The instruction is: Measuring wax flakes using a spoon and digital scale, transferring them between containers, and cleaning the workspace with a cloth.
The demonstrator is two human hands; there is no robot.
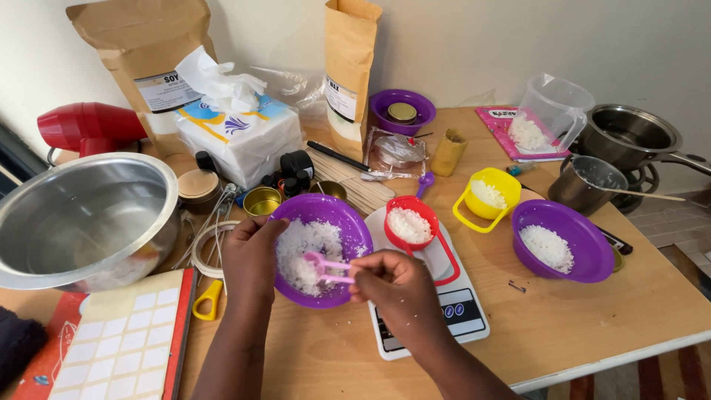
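The left hand (250,255) grips the rim of the tilted purple bowl (348,222) of white wax flakes (300,248); the right hand (396,285) pinches a pink measuring spoon (326,265) inside it — flakes could spill beside the red cup (409,222) on the kitchen scale (444,304) if the bowl tips further.

Table front (311,355) free; clutter behind.

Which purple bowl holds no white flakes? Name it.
The small purple bowl at the back by the wall: it holds only a round tin, while the other two hold white flakes.
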